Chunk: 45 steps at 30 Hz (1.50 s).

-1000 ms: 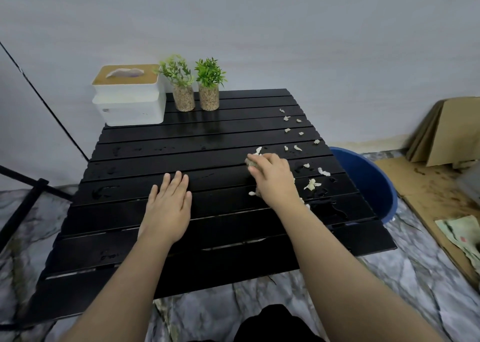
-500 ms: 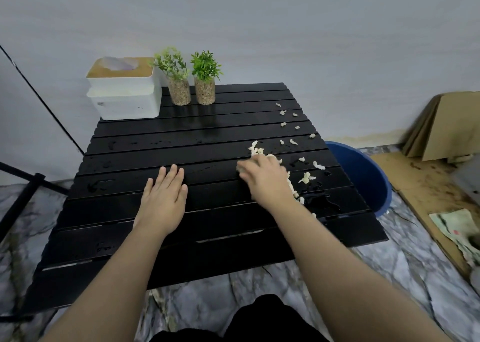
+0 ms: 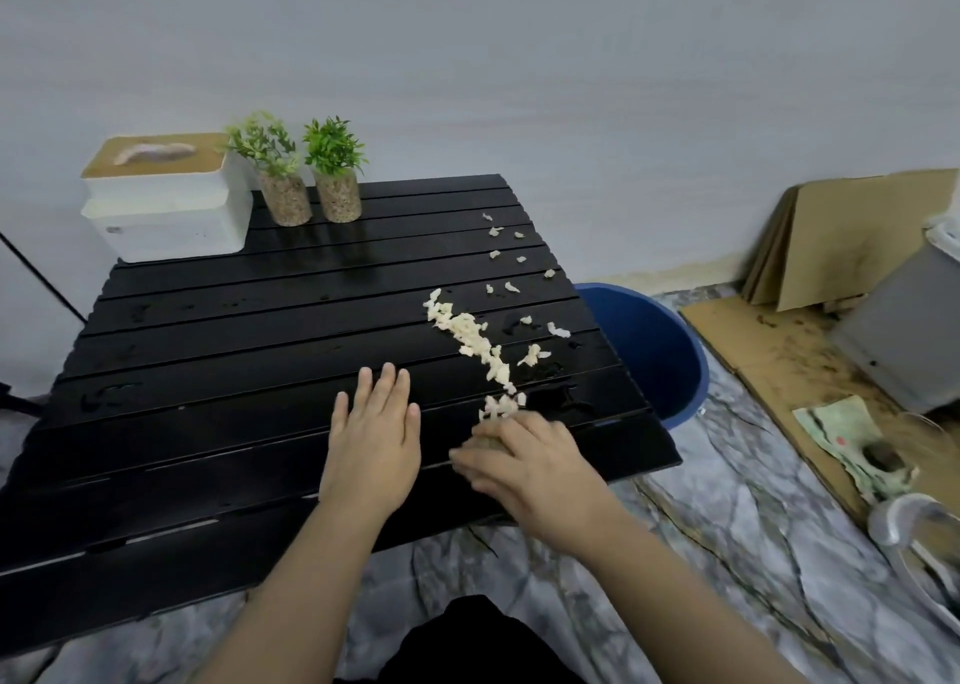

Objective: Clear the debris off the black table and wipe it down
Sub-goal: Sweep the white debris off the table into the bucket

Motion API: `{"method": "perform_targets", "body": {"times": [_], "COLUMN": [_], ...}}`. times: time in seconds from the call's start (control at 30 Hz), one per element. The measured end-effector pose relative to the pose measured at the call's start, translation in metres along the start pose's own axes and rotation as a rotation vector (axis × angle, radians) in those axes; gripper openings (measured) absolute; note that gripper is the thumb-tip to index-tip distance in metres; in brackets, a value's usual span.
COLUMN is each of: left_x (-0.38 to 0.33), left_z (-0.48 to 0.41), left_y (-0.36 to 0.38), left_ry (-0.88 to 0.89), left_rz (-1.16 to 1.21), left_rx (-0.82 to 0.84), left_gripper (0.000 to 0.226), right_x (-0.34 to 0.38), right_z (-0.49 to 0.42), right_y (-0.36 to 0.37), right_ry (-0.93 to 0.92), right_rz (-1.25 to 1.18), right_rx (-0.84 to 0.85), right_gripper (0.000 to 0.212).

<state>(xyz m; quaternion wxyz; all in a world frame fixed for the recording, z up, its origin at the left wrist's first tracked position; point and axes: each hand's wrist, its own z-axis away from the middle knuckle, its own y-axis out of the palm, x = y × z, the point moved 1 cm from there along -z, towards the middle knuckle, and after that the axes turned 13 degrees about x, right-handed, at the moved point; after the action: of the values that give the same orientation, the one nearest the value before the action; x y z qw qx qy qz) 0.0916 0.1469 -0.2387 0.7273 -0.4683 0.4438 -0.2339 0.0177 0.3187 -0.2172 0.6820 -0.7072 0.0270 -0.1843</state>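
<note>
Mostly the debris (image 3: 475,337) lay as a pale, ragged line of small flakes running from the middle of the black table (image 3: 218,371) toward its near right corner, with a scatter of single bits further up along the right edge. The right hand (image 3: 524,462) rested by the near right corner at the low end of that line, fingers loosely curled and blurred; whether it pinched anything I could not tell, though a few flakes sat right against its knuckles. The left hand (image 3: 374,439) lay flat and released on the slats just beside it, palm down, gripping nothing.

Judging by their look, the flakes would be very light, soft and crumbly, so picking them singly seems poor practice; sweeping them with the hand's edge would serve better. Wet patches shone on the slats, so some bits would likely stick, and the gaps between slats could swallow others. A blue bucket (image 3: 654,340) stood on the floor just off the right edge, a likely place to push them.
</note>
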Motion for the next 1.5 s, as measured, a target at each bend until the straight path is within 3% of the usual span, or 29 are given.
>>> {"method": "perform_targets", "body": {"times": [0.13, 0.27, 0.37, 0.47, 0.7, 0.87, 1.03, 1.17, 1.37, 1.5], "left_x": [0.004, 0.003, 0.004, 0.006, 0.006, 0.004, 0.005, 0.006, 0.019, 0.018], "left_z": [-0.005, -0.006, -0.007, -0.008, -0.008, -0.008, -0.046, -0.089, -0.113, -0.111], "left_y": [0.005, 0.007, 0.008, 0.009, 0.008, 0.000, -0.019, -0.024, -0.017, -0.016], "left_ry": [-0.015, -0.020, -0.018, -0.014, -0.010, -0.023, -0.064, -0.069, -0.118, -0.109], "left_rz": [-0.068, -0.079, -0.075, -0.073, -0.056, 0.017, 0.027, -0.030, -0.151, -0.143], "left_rx": [-0.007, -0.011, -0.018, -0.012, -0.004, -0.033, -0.075, -0.039, -0.018, -0.035], "left_gripper": [0.052, 0.052, 0.052, 0.052, 0.052, 0.049, 0.049, 0.050, 0.052, 0.052], "right_x": [-0.055, -0.070, -0.052, -0.025, -0.049, -0.060, -0.079, -0.086, -0.109, -0.119], "right_z": [-0.049, -0.059, -0.032, -0.026, -0.073, -0.062, -0.005, 0.027, -0.041, -0.075], "right_y": [-0.013, -0.028, -0.026, -0.009, -0.007, -0.045, -0.064, -0.027, -0.021, -0.032], "right_ry": [0.169, 0.209, 0.054, -0.063, 0.180, 0.086, -0.112, -0.247, -0.200, -0.016], "right_rz": [0.012, -0.107, -0.203, -0.114, -0.046, -0.369, -0.140, -0.011, -0.036, -0.087], "right_rx": [0.003, -0.060, -0.114, -0.010, -0.029, -0.077, 0.048, 0.137, 0.078, -0.005], "right_gripper": [0.034, 0.033, 0.032, 0.032, 0.032, 0.030, 0.032, 0.027, 0.025, 0.029]}}
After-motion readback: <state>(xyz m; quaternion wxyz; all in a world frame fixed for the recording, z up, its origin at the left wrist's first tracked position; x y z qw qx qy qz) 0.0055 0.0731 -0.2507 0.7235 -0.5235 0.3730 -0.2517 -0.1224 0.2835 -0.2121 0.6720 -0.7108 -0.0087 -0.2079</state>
